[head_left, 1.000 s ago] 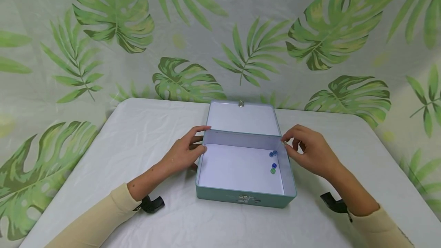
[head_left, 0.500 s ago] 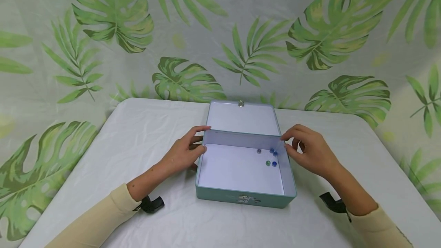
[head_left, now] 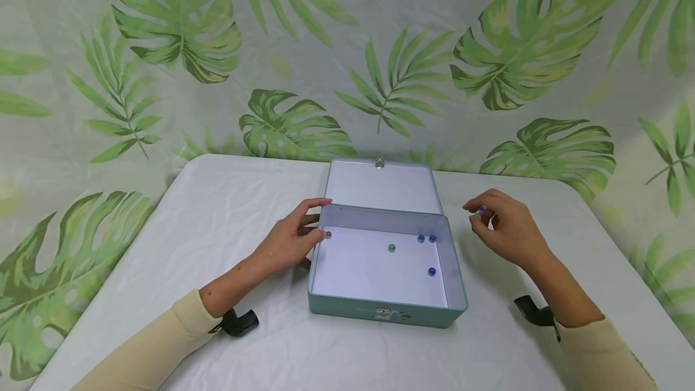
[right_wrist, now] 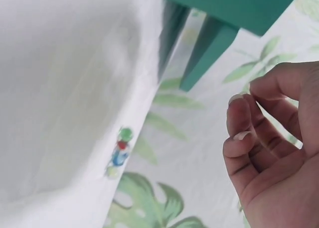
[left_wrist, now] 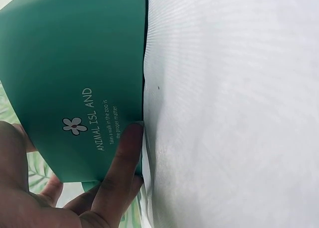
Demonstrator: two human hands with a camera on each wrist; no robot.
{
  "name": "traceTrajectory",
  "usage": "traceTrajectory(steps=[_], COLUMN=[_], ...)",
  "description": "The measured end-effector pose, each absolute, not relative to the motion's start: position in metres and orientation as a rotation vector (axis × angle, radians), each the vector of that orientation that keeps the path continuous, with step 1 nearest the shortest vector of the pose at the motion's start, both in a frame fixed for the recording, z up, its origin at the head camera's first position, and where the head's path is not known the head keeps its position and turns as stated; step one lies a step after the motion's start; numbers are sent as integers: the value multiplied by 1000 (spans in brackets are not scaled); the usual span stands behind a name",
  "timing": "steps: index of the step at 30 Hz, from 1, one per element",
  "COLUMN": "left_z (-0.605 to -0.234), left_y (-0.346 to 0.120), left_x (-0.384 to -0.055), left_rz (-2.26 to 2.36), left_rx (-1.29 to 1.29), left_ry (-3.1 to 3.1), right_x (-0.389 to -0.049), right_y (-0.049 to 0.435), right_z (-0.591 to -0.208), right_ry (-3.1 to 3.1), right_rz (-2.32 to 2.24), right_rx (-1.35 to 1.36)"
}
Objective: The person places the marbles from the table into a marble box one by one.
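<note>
Hanging behind everything: a leaf-print cloth (head_left: 293, 65) with green fronds.
White bench (head_left: 217, 186): bears the box in the middle, a hand at either side.
Green box (head_left: 347, 311): sits flat, white inside, "ANIMAL ISLAND" printed on its left wall. Probably thin, stiff tin, light for its size; best held by the side walls near the rim and kept level.
Lid (head_left: 382, 183): folded back behind the box; a likely poor handle, since it may swing on its hinge.
Left grip (head_left: 286, 240): closed about the box's left wall near the far corner, thumb at the rim, fingers against the outside.
Right grip (head_left: 505, 231): beside the box's far right corner, apart from it, fingers loosely curled with a small gap to the thumb; the right wrist view shows nothing held.
Loose marbles (right_wrist: 119, 159): a small cluster on the bench near its edge, green, red and blue among them; the exact count is blurred.
Marbles inside: green marble (head_left: 392, 248) out on the floor, two blue marbles (head_left: 421, 238) near the far right corner, dark blue marble (head_left: 432, 271) by the right wall, greyish marble (head_left: 328, 235) beside the left thumb. Likely glass: hard, slick, quick to roll; pinch each across its middle with fingertip and thumb.
</note>
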State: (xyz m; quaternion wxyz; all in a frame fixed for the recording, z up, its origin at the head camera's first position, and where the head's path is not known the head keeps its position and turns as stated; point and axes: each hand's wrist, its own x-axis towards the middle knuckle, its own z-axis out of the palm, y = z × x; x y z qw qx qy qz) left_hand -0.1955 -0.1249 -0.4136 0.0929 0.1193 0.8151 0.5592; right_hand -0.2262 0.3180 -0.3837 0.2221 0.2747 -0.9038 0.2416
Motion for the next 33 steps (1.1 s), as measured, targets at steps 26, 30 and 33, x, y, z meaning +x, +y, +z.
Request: traceTrajectory(steps=[26, 30, 33], left_z=[-416, -415, -416], left_y=[-126, -125, -124], left_x=[-196, -194, -192], left_rz=[1602, 1589, 1595], left_rx=[348, 343, 366], left_ry=[2484, 2493, 2478], right_x=[-247, -246, -246], right_y=[358, 358, 357], right_z=[-413, -414, -414], right_ry=[-2711, -2717, -2717], right_rz=[540, 545, 535], right_rx=[675, 677, 675])
